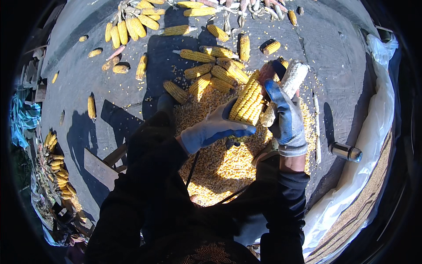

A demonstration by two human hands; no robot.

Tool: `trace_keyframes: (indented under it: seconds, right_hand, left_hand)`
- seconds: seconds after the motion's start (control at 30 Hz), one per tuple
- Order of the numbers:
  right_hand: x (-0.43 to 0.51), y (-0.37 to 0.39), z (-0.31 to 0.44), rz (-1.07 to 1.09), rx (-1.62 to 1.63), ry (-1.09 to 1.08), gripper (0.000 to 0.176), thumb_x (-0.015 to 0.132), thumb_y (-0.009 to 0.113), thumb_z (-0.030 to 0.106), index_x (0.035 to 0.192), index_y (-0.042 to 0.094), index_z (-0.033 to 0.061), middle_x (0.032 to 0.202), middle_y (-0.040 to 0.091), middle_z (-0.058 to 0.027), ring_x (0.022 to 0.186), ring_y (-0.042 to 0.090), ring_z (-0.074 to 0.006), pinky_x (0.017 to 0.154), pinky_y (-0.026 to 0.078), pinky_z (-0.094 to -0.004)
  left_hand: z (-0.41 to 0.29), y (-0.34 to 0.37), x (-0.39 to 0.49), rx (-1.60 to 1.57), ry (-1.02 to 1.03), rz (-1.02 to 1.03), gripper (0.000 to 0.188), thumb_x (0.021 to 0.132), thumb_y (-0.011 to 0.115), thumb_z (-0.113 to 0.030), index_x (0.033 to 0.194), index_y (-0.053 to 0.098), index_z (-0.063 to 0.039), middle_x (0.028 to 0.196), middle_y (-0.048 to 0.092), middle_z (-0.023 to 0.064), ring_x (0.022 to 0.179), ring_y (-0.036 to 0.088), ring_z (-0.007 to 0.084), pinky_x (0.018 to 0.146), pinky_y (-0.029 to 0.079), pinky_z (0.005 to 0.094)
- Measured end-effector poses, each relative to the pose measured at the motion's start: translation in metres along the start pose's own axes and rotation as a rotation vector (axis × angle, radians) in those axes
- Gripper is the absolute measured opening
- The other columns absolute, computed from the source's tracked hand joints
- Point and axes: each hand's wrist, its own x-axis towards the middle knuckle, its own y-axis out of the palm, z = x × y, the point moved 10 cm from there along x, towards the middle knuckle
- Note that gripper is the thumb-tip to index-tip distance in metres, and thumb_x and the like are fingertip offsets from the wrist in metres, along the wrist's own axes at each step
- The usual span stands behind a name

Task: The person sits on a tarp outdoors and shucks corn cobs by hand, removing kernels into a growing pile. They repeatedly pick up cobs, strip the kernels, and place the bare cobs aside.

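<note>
My left hand [209,128], in a grey and blue work glove, grips a thick yellow ear of corn [246,105] with its kernels on. In my right hand [290,120], gloved alike, is a pale stripped corncob [294,78] pointing up and away from me. The ear and the cob are close together. A reddish cob [266,73] shows just behind the ear; whether a hand touches it cannot be told. Below both hands spreads a heap of loose corn kernels [237,161], between my legs, partly in shadow.
Several whole ears [224,74] lie at the heap's far edge. Farther off are a bunch of husk-tied ears [130,28] and stripped cobs [254,5]. A metal flask [345,152] lies at right, beside white plastic sheeting [376,109]. A wooden board [100,168] is at left.
</note>
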Motion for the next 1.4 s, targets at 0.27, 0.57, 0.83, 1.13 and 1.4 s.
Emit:
trace_keyframes:
  seconds: [0.27, 0.57, 0.83, 1.13, 1.4]
  right_hand:
    - [0.008, -0.006, -0.005, -0.015, -0.019, -0.26, 0.022, 0.081, 0.068, 0.007, 0.1, 0.06, 0.0001, 0.09, 0.065, -0.0044, 0.08, 0.058, -0.0084, 0.069, 0.047, -0.0217]
    - [-0.003, 0.017, -0.013, 0.015, -0.043, -0.081, 0.03, 0.081, 0.066, 0.006, 0.109, 0.058, 0.0002, 0.091, 0.063, -0.0042, 0.074, 0.057, -0.0069, 0.065, 0.045, -0.0213]
    - [0.006, -0.001, -0.017, -0.015, -0.226, -0.083, 0.036, 0.081, 0.069, 0.014, 0.112, 0.057, 0.0002, 0.093, 0.063, -0.0008, 0.077, 0.057, -0.0069, 0.072, 0.047, -0.0229]
    - [-0.003, -0.016, -0.022, -0.213, -0.083, -0.212, 0.029, 0.081, 0.065, 0.001, 0.109, 0.058, 0.0016, 0.087, 0.06, -0.0001, 0.07, 0.053, -0.005, 0.057, 0.043, -0.0193]
    - [-0.012, 0.008, -0.002, -0.069, -0.281, -0.115, 0.035, 0.081, 0.066, 0.004, 0.114, 0.056, 0.0, 0.086, 0.06, 0.0004, 0.068, 0.053, -0.0042, 0.06, 0.043, -0.0193]
  left_hand:
    - [0.014, 0.023, -0.018, -0.222, -0.169, 0.285, 0.041, 0.087, 0.054, -0.033, 0.107, 0.057, 0.003, 0.086, 0.064, 0.0131, 0.072, 0.062, 0.0159, 0.057, 0.048, 0.0267]
    - [-0.016, 0.001, -0.008, 0.186, 0.135, -0.037, 0.05, 0.088, 0.054, -0.029, 0.127, 0.04, -0.001, 0.093, 0.063, 0.0115, 0.077, 0.064, 0.0179, 0.062, 0.052, 0.0228]
    - [0.008, -0.001, -0.012, -0.133, -0.094, 0.027, 0.034, 0.085, 0.058, -0.021, 0.108, 0.055, 0.004, 0.086, 0.063, 0.0124, 0.074, 0.063, 0.0191, 0.064, 0.051, 0.0285]
    - [0.027, 0.017, -0.017, -0.104, -0.31, 0.131, 0.03, 0.088, 0.056, -0.026, 0.104, 0.058, -0.001, 0.084, 0.063, 0.0098, 0.076, 0.063, 0.0175, 0.06, 0.05, 0.0222]
    - [0.003, 0.007, -0.001, 0.134, -0.021, 0.033, 0.06, 0.076, 0.067, -0.007, 0.128, 0.039, -0.002, 0.103, 0.063, 0.0123, 0.083, 0.063, 0.0143, 0.069, 0.052, 0.0241]
